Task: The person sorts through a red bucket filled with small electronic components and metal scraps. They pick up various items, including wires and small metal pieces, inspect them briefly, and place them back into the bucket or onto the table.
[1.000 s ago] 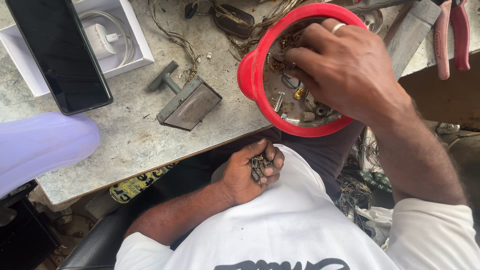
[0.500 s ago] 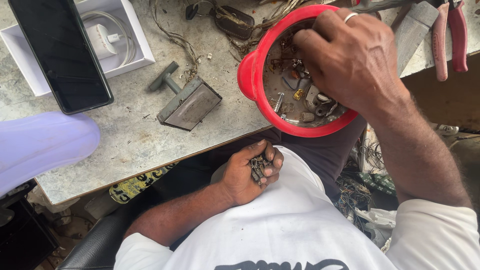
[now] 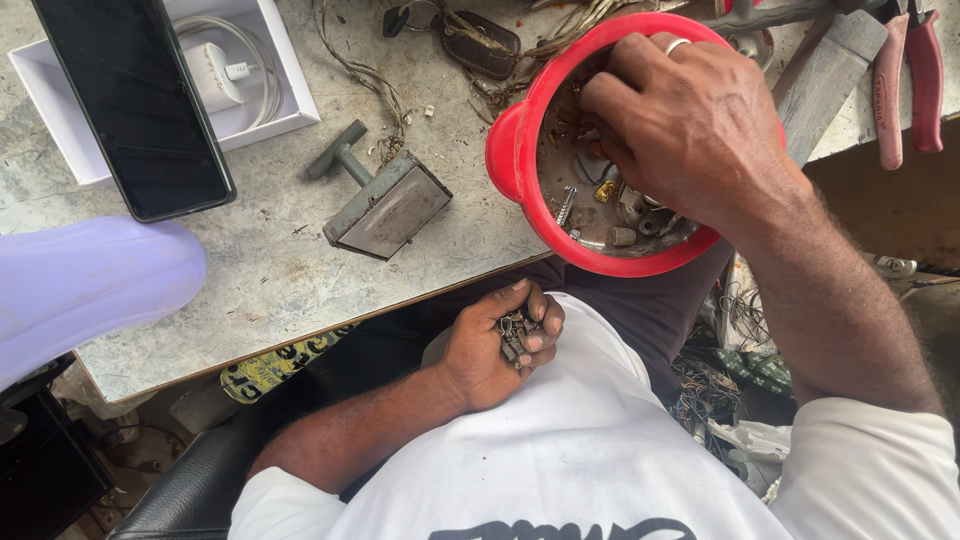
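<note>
Right hand in red bowl (workbench)

A red bowl, grey mottled worktop, black phone, seemingly red-handled pliers.

Your right hand has slid toward the far rim of the red bowl, fingers now dug in at that far side instead of the middle. The screws and brass bits nearer you, once under your palm, now show. Your ring has turned up into plain sight. Your left hand's fingers have curled slightly tighter over the small metal parts.
</note>
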